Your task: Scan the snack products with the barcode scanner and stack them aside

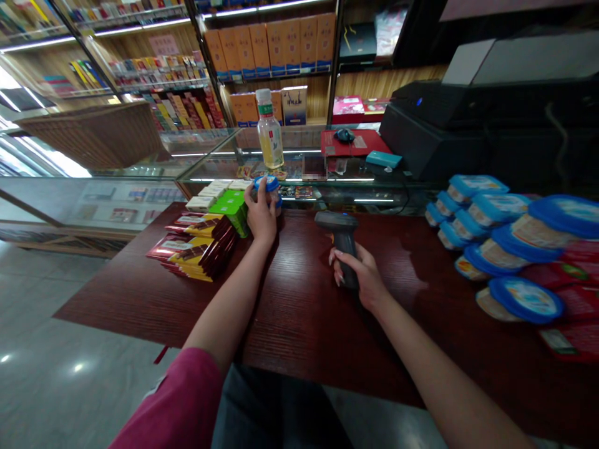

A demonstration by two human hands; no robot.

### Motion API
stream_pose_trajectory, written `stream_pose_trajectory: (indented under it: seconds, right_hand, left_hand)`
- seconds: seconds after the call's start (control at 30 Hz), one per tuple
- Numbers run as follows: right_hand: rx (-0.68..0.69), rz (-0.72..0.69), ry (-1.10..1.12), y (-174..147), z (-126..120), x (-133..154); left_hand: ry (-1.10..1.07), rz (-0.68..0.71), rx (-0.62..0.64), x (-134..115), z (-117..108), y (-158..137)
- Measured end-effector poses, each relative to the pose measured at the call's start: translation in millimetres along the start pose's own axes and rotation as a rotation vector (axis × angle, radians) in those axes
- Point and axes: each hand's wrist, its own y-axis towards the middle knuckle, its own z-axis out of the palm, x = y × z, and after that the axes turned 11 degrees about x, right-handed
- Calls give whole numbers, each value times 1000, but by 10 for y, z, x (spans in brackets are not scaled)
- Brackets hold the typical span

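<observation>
My left hand (pixel 262 215) is closed on a small tub with a blue lid (pixel 267 182), at the back edge of the dark wooden table. Just left of it stand green packs (pixel 231 206) and white-topped packs (pixel 202 202). Nearer to me lie stacked chocolate packets (pixel 199 246) in red and yellow wrappers. In my right hand (pixel 358 268) is a black barcode scanner (pixel 344 240), its fingers wrapped round the handle and its head tilted up over the middle of the table.
Blue-lidded tubs (pixel 519 299) and smaller rectangular tubs (pixel 477 209) are piled on the right, beside red packages (pixel 573 337). A drink bottle (pixel 270 140) stands on the glass counter (pixel 224 156) behind the table. A black machine (pixel 444 131) occupies the back right.
</observation>
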Motion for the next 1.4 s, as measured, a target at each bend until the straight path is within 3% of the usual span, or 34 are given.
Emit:
stream_pose_trajectory:
  seconds: [0.17,0.47,0.67,0.8,0.9,1.03,1.17,1.27,1.4]
  right_hand:
    - [-3,-10,7,-2,0,2]
    - [-18,-87,39,8,-32,-18]
    - [-169,-220,40,-242,-200,127]
    - [-290,-286,1,-789,-439,279]
    - [-399,-313,-28,-1327,-614,346]
    - [-579,-388,-42,-1930,-829,404]
    - [-695,-417,-5,-2277,-1004,467]
    - [-704,-411,0,-2376,-1063,494]
    - [-664,-422,5,-2329,-1021,481]
  left_hand:
    - [137,45,12,-5,-30,-47]
    - [25,40,3,-17,-49,-52]
    - [2,183,37,-316,-65,-330]
    - [-78,455,308,-883,205,-814]
    - [-215,574,594,-1425,581,-1299]
    - [-500,445,860,-2071,1220,-1915]
    - [-653,212,950,-2448,1676,-2273]
    - [-666,135,935,-2523,1805,-2305]
    - [-790,33,954,-2423,1789,-2169]
